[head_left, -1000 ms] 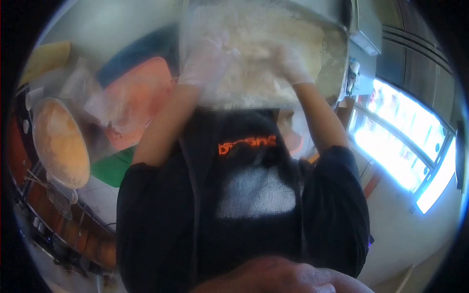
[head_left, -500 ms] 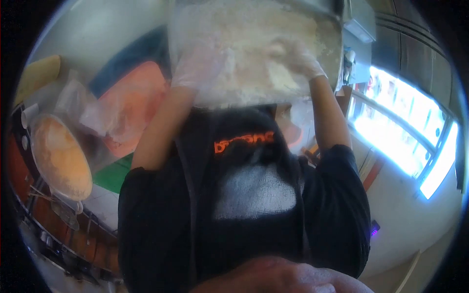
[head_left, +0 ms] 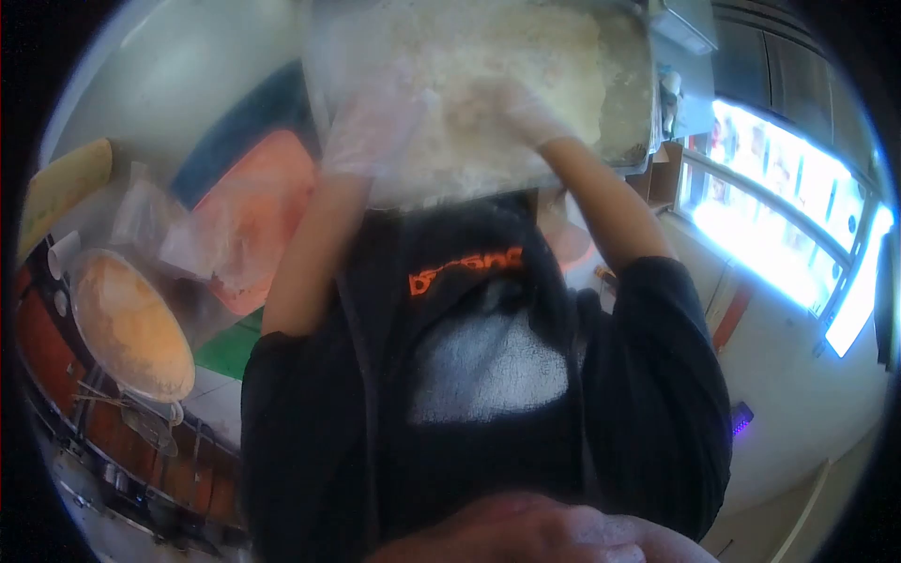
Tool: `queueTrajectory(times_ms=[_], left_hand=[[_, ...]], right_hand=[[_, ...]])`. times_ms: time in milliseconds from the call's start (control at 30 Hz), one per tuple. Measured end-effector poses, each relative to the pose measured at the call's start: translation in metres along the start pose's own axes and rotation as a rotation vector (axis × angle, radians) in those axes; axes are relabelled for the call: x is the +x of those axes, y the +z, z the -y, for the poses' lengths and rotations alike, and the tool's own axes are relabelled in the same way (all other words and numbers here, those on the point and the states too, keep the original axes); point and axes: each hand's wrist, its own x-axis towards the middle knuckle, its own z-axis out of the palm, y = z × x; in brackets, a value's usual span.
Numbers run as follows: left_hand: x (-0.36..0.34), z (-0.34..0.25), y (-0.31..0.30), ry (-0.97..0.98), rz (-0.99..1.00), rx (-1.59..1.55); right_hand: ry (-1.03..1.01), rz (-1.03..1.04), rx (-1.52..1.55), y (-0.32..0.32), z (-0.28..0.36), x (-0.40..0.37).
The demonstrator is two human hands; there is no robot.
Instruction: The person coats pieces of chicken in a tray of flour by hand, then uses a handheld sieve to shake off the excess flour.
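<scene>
A large metal tray [head_left: 627, 105] with pale, floury-looking stuff across its surface fills the top middle of the view. My left hand [head_left: 377, 127], in a thin translucent glove, is over the tray's left part. My right hand [head_left: 518, 111], gloved the same way, is over the middle, angled inward towards the left one. A gap separates the two hands. Motion blur smears the fingers of both, so whether they grip or touch any of the pale stuff cannot be made out.
Left of the tray lies a pink-orange tub [head_left: 267, 202] with clear plastic [head_left: 192, 239] beside it and a dark blue container [head_left: 246, 117] behind. A round sieve-like vessel [head_left: 131, 324] with orange-tan contents is at far left. A bright window-like panel [head_left: 770, 220] glows at right.
My right hand has moved left across the tray, closer to my left hand. My left hand has shifted only slightly. The whole view has tilted a little.
</scene>
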Motion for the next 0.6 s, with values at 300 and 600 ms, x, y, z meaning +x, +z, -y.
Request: queueTrajectory(times_ms=[300,600], left_hand=[[0.004,0.009,0.004,0.092,0.013,0.124],[0.011,0.013,0.01,0.237,0.001,0.27]], right_hand=[[0.162,-0.046,-0.546,-0.065,0.055,-0.023],[0.224,-0.137,0.064,-0.094,0.126,-0.044]])
